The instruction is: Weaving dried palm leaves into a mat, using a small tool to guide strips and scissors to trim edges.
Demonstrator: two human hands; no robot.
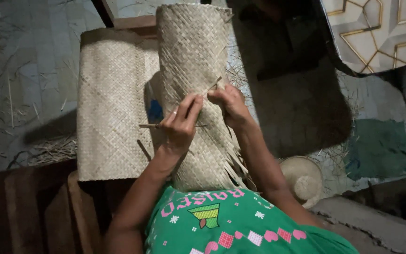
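Head view, looking down. A rolled woven mat (191,61) of pale straw stands tilted up from the person's lap, its frayed lower edge just above the green shirt (231,221). The left hand (180,123) lies against the front of the roll, fingers curled and pinching a thin stick-like tool (150,126) that juts out to the left of the roll. The right hand (229,102) rests on the roll just right of the left hand, fingertips pinched on a loose straw strip (214,83).

Left of the roll, and partly behind it, a flat woven mat (111,108) lies spread on a wooden frame (132,22); the roll hides its right edge. A small blue object (155,111) shows between roll and flat mat, too shadowed to identify. Right of the roll lies a dark area whose contents cannot be made out. Lower right of the roll sits a round pale woven item (304,178), partly covered by the right forearm. At the far upper right, a patterned panel (381,33) is cut off by the frame. Loose straw scraps (52,149) litter the floor left of the flat mat.
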